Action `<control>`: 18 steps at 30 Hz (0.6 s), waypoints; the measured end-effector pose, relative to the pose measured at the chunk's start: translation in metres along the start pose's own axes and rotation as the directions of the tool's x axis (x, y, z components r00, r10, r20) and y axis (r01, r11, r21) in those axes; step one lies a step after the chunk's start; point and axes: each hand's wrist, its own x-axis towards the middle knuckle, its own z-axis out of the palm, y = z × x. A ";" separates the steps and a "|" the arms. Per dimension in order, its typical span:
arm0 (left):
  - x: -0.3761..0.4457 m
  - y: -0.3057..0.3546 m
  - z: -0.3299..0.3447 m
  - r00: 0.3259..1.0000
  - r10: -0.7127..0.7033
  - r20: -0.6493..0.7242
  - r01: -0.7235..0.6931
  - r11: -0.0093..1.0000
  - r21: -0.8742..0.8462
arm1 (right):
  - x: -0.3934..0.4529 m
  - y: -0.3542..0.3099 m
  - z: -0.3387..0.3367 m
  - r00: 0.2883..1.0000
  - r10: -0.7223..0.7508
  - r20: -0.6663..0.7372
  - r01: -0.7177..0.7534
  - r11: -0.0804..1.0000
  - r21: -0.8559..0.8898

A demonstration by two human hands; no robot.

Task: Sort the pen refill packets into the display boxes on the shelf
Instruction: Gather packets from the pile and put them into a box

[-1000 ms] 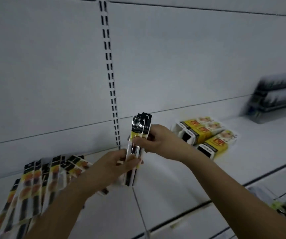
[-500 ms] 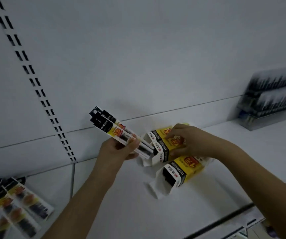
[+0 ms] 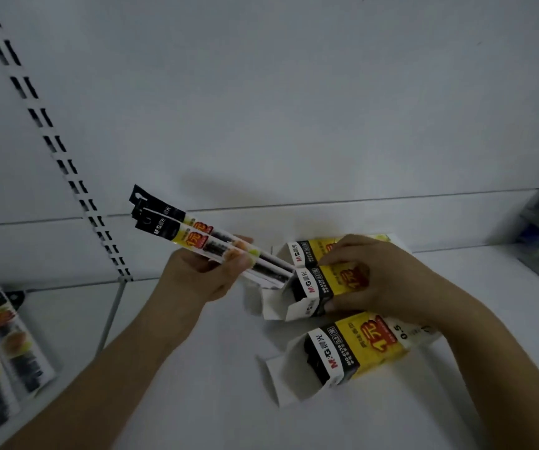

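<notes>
The refill packets, a small bundle of long thin sleeves with black tops and yellow labels, sit in the left hand, whose fingers are clamped round their middle with the thumb on top. They are tilted, black hanging tabs up and to the left, lower ends aimed down at the open mouth of the middle box; the ends seem to be right at the opening, and that slant looks chosen so they can slide in lengthways. The right hand lies over that box, fingers curled across its yellow top and thumb at its near side, most likely to pin it so it does not skid on the shelf as the packets go in. Its white flap hangs open toward the left hand, which keeps the mouth clear. Behind it a second box lies against the back wall, and in front a third box lies on its side with its flap also open, probably for other kinds. Far left on the shelf, more loose packets wait in a spread, so much sorting remains.
</notes>
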 end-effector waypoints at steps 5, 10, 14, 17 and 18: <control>-0.005 0.004 0.005 0.984 0.102 0.143 -0.096 0.994 -0.050 | -0.004 0.007 -0.013 0.998 -0.030 -0.049 0.040 0.973 0.228; -0.005 0.005 0.007 0.933 0.242 0.265 -0.233 0.970 -0.066 | -0.012 0.018 -0.024 0.997 -0.051 -0.060 0.070 0.923 0.379; 0.009 0.000 0.002 0.857 0.437 0.272 -0.479 0.871 0.111 | -0.015 0.022 -0.030 0.996 -0.076 -0.052 0.091 0.896 0.434; 0.023 -0.004 -0.003 0.782 0.522 0.339 -0.580 0.809 0.092 | -0.016 0.023 -0.032 0.994 -0.088 -0.059 0.105 0.883 0.457; 0.025 -0.003 -0.002 0.743 0.551 0.379 -0.610 0.791 0.045 | -0.016 0.023 -0.032 0.994 -0.094 -0.058 0.110 0.876 0.469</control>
